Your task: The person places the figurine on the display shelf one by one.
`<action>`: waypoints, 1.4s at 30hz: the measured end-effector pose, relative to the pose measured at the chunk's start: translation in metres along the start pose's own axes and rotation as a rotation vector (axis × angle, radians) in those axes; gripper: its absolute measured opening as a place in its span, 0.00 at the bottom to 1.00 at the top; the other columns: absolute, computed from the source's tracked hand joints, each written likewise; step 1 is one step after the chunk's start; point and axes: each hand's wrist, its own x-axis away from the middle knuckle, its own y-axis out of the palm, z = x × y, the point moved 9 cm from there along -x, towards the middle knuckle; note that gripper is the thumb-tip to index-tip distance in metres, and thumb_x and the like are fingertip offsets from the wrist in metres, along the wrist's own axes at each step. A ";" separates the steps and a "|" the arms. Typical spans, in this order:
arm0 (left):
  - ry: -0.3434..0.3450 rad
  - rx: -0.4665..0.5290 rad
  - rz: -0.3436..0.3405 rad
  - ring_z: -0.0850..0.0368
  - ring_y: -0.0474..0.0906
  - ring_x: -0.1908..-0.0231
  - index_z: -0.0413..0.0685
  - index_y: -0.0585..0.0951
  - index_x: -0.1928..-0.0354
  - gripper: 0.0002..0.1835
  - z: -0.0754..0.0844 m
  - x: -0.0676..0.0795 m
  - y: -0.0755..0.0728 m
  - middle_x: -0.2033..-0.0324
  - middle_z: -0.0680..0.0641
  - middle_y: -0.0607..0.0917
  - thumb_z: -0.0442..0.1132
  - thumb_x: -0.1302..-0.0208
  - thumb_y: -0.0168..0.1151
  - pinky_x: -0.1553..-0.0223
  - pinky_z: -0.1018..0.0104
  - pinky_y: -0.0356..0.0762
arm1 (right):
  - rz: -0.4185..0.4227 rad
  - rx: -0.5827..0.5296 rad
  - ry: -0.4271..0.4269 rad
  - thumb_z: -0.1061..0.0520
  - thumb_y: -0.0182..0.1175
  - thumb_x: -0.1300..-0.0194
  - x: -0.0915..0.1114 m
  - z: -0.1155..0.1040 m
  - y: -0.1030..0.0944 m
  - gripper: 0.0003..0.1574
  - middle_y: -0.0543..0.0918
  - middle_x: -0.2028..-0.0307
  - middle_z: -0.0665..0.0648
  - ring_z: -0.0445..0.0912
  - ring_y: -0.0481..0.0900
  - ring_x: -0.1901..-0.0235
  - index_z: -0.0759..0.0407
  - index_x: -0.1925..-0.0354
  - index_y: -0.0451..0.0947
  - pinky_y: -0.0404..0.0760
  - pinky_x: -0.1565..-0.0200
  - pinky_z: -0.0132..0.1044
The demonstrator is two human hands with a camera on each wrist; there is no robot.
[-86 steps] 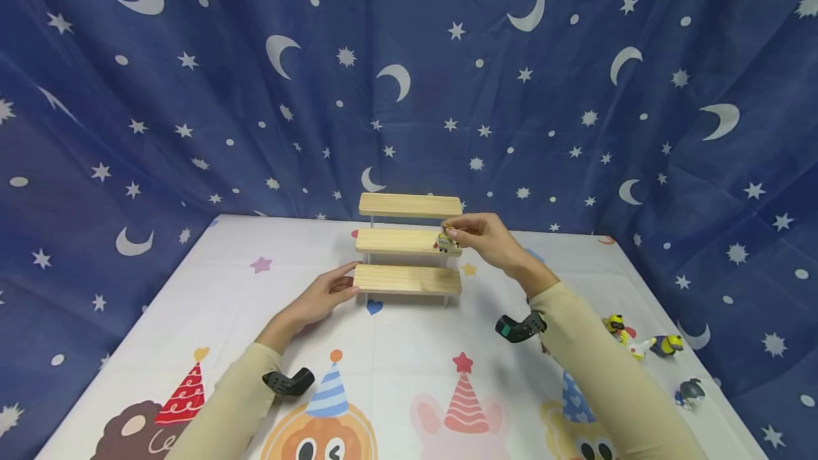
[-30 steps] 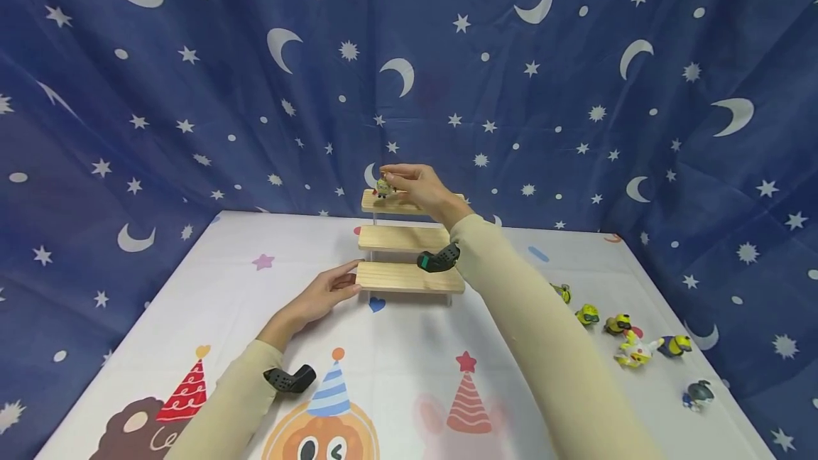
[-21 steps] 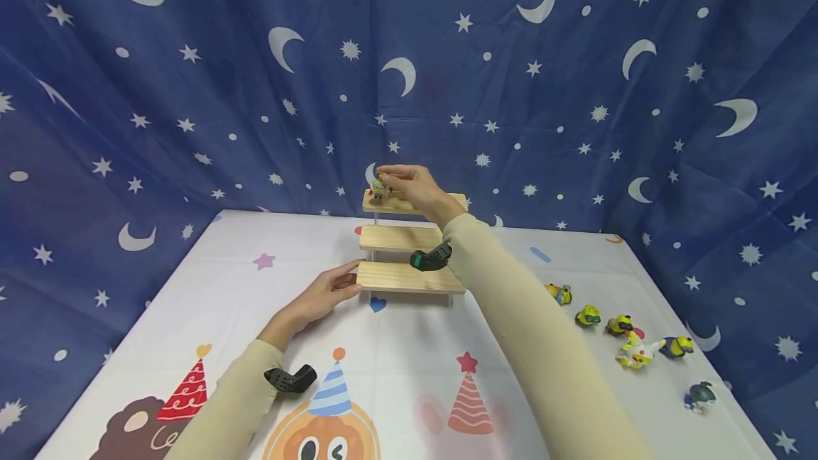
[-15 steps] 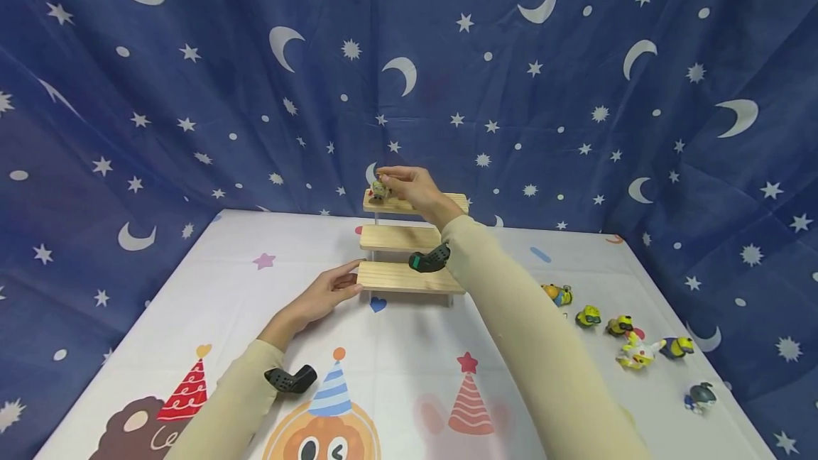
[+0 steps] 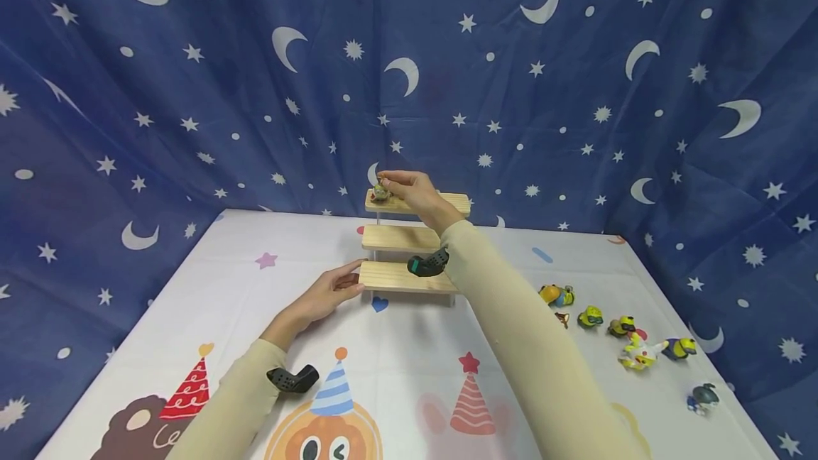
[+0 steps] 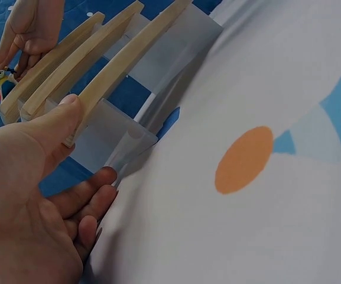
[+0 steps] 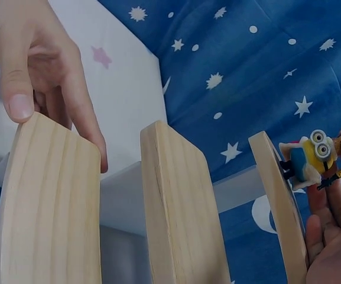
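Observation:
A three-tier wooden display stand (image 5: 409, 277) with clear side supports stands near the back of the table. My left hand (image 5: 326, 295) holds the left end of its lowest board, thumb at one corner and forefinger at the other in the right wrist view. At the left end of the top board (image 7: 279, 207), my right hand (image 5: 418, 194) pinches a small Minion figurine (image 7: 312, 157) by its gold crown. The figurine has goggle eyes, a blue body and a red-and-white cape; its feet are right at the board's surface.
Several small yellow figurines (image 5: 591, 316) lie on the right of the white patterned table (image 5: 268, 332), with a grey-headed one (image 5: 704, 396) nearer its right edge. A blue star-and-moon curtain (image 5: 319, 91) hangs close behind the stand.
My right hand has carried the Minion figurine from the middle board's right end up and left to the top board's left end. Lately it barely moves. My left hand stays on the stand.

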 end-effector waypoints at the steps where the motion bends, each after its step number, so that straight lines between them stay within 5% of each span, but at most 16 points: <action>1: -0.001 0.001 -0.001 0.37 0.65 0.27 0.52 0.57 0.20 0.38 0.000 0.000 0.000 0.27 0.35 0.68 0.49 0.26 0.59 0.25 0.41 0.63 | -0.001 0.001 0.000 0.51 0.55 0.23 0.000 0.000 0.000 0.23 0.75 0.30 0.52 0.48 0.67 0.26 0.48 0.33 0.77 0.64 0.24 0.49; 30: -0.003 0.004 0.006 0.38 0.67 0.28 0.52 0.57 0.20 0.38 -0.001 0.002 -0.002 0.28 0.36 0.71 0.49 0.26 0.60 0.26 0.43 0.65 | 0.018 -0.017 -0.009 0.45 0.52 0.22 0.001 -0.004 0.000 0.28 0.75 0.31 0.55 0.51 0.70 0.30 0.53 0.30 0.72 0.66 0.26 0.48; 38: 0.021 0.021 -0.004 0.38 0.68 0.28 0.50 0.57 0.20 0.37 0.001 0.000 0.000 0.28 0.36 0.71 0.47 0.26 0.60 0.26 0.43 0.65 | 0.106 -0.221 0.017 0.45 0.51 0.21 0.005 -0.006 -0.022 0.33 0.68 0.27 0.64 0.56 0.67 0.28 0.57 0.26 0.63 0.68 0.26 0.48; 42: 0.034 0.015 -0.015 0.38 0.68 0.28 0.50 0.57 0.20 0.37 0.001 -0.001 0.001 0.28 0.35 0.71 0.46 0.26 0.59 0.26 0.43 0.65 | 0.133 -0.222 0.012 0.44 0.50 0.21 0.015 -0.012 -0.038 0.33 0.71 0.29 0.62 0.52 0.71 0.32 0.55 0.26 0.63 0.70 0.28 0.47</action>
